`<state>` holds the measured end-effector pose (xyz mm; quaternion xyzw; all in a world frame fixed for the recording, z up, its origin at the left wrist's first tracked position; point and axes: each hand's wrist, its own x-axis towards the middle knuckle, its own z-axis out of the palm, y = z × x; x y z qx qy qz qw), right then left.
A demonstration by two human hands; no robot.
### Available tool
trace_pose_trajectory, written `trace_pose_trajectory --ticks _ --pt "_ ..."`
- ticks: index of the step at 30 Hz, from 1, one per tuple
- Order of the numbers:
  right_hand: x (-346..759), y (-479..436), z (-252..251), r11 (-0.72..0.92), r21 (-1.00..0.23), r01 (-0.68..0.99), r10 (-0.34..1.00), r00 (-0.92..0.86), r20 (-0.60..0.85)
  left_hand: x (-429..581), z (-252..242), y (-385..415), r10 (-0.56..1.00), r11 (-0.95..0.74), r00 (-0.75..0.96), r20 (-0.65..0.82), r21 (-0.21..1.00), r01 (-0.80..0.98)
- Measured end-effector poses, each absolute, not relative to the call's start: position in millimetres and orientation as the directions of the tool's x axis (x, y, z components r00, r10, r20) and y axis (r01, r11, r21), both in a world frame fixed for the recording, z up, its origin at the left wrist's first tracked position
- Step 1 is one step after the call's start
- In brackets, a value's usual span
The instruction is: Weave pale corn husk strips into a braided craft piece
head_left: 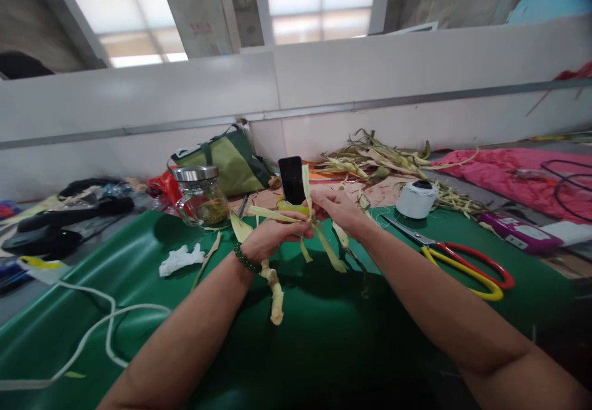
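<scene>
Holding both bare forearms out over a smooth, dark green sheet (370,342), and wearing a green beaded bracelet (246,258) on the left wrist. Showing a knobbly, cream-coloured, rope-like length (276,299) just below that wrist — too covered to tell whether joined to the work above. Clamping thin, pale yellow-green husk strips (306,182) between thumb and fingers of the left hand (272,237), and pinching them close beside with the right hand (340,209), seemingly to stop the crossing from slipping while leaving loose ends free upward, leftward and downward. Having metal scissors with red and yellow handles (419,237) beyond the right forearm, and a white thread spool (416,201) just past the blades, probably for easy reach. Standing a clear glass, handled jar (203,197) to the left, containing yellowish leafy matter under a steel lid (196,174) — perhaps capped against scraps. Propping a black, rectangular phone (291,179) upright behind the hands, likely for viewing. Leaving a two-tone green bag (231,163) behind the jar, hiding any contents. Heaping dry, tan-green husks (370,158) before a white partition (393,58).
</scene>
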<state>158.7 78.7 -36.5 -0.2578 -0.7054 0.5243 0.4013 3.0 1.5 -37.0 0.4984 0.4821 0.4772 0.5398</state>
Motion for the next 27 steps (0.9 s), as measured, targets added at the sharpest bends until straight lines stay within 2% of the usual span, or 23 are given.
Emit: trace_pose_trajectory --ticks 3,7,9,14,18,21,23,27 --pt "165 77 -32 0.245 -0.967 0.062 0.715 -0.686 0.137 1 -35 2 0.994 0.080 0.091 -0.068 0.988 -0.134" --pt "170 77 -33 0.307 -0.949 0.079 0.546 -0.831 0.107 1 -34 3 0.997 0.064 0.057 -0.057 0.989 -0.133" --pt "169 80 -35 0.343 -0.938 0.054 0.534 -0.833 0.148 0 -34 4 0.997 0.062 0.044 -0.057 0.988 -0.140" --pt "169 92 -39 0.474 -0.879 0.049 0.649 -0.694 0.311 -1 -33 5 0.998 0.064 -0.007 -0.066 0.979 -0.195" --pt "170 96 -38 0.670 -0.739 0.073 0.670 -0.488 0.559 0 -33 6 0.992 0.125 0.003 -0.128 0.966 -0.227" --pt "169 90 -37 0.785 -0.609 0.114 0.608 -0.332 0.721 1 -35 8 0.991 0.125 -0.011 -0.132 0.964 -0.233" --pt "167 83 -37 0.811 -0.567 0.144 0.576 -0.373 0.728 3 -37 8 0.994 0.086 -0.039 -0.097 0.971 -0.223" --pt "163 75 -39 0.762 -0.616 0.199 0.596 -0.586 0.549 6 -37 6 0.995 -0.040 -0.102 0.022 0.982 -0.184"
